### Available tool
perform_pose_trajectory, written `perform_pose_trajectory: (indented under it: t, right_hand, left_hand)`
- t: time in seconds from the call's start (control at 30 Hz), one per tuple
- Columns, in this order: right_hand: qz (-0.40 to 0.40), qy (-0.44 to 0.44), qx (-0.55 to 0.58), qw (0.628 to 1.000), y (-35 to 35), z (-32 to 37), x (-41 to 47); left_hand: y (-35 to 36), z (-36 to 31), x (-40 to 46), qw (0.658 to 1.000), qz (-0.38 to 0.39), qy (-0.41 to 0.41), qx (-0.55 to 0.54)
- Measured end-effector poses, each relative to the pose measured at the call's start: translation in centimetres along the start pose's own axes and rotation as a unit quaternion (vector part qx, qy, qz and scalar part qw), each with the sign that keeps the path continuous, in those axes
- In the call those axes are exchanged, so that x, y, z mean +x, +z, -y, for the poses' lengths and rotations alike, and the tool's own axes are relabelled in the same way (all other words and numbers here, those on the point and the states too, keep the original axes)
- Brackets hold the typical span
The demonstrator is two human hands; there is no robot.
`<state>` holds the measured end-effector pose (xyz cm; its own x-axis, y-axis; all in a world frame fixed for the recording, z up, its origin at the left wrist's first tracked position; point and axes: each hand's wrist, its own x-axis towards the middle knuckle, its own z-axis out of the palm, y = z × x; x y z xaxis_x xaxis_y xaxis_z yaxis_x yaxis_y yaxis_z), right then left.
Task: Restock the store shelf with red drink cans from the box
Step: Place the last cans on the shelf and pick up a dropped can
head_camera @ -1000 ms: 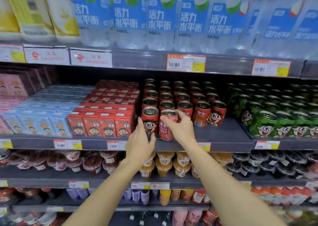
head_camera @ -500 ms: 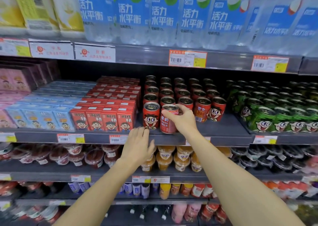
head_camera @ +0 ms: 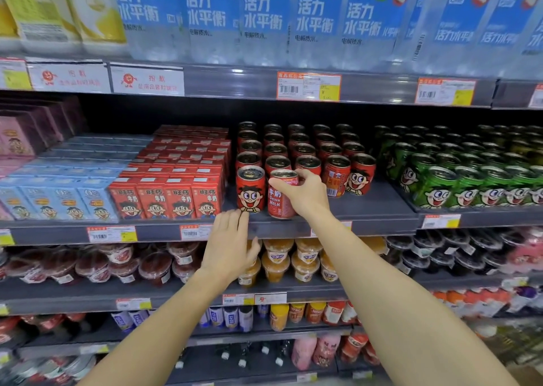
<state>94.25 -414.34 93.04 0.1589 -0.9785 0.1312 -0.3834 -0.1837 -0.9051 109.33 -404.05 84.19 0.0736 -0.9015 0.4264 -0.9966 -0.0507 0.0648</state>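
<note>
Head view. A grey store shelf at chest height carries the goods; its front lip bears price tags. Above it, a higher shelf holds tall clear bottles with blue labels and yellow cartons at far left. On the grey shelf, left to right: pink cartons, pale blue cartons, red cartons, rows of red drink cans running back into the dark rear, then green cans. The right hand grips the held red can from its right side, thumb over the lid rim and fingers curled round the wall; this can stands upright at the shelf front, just beside the front-left can, whose cartoon face looks outward. The left hand is spread with straight fingers and holds nothing, its fingertips at the shelf's front edge just below the front-left can. To the right of the held can, a bare strip of shelf lies ahead of two further front cans, reaching to the green cans. Below, lower shelves hold dark red cups, orange cups, dark cups and small bottles. No box is in view
</note>
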Motion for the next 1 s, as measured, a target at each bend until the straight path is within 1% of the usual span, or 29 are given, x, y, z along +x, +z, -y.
perform_pose_trajectory:
  t: [0.13,0.3,0.53,0.67,0.8,1.0]
  right_hand:
    - [-0.022,-0.012,0.005,1.0,0.7,-0.1,-0.3]
    - [-0.023,-0.018,0.027,0.999,1.2,-0.3,-0.2]
    - [-0.041,-0.004,0.035,0.999,2.1,-1.5,0.3]
    - [-0.051,-0.004,0.043,0.998,2.2,-1.4,0.4]
    - [-0.045,-0.007,0.038,0.998,2.2,-1.5,0.6]
    - [-0.015,-0.015,-0.015,1.0,2.6,-2.7,0.0]
  left_hand:
    - [0.0,-0.4,0.0,1.0,-0.004,-0.018,-0.011]
    - [0.2,-0.5,0.1,0.999,-0.012,-0.026,-0.015]
    - [0.3,-0.4,0.1,0.999,-0.018,-0.025,-0.015]
    - [0.1,-0.6,0.1,0.999,-0.01,-0.03,-0.007]
    - [0.2,-0.6,0.1,1.0,-0.002,-0.028,0.006]
    - [0.1,-0.8,0.1,0.999,0.004,-0.029,0.021]
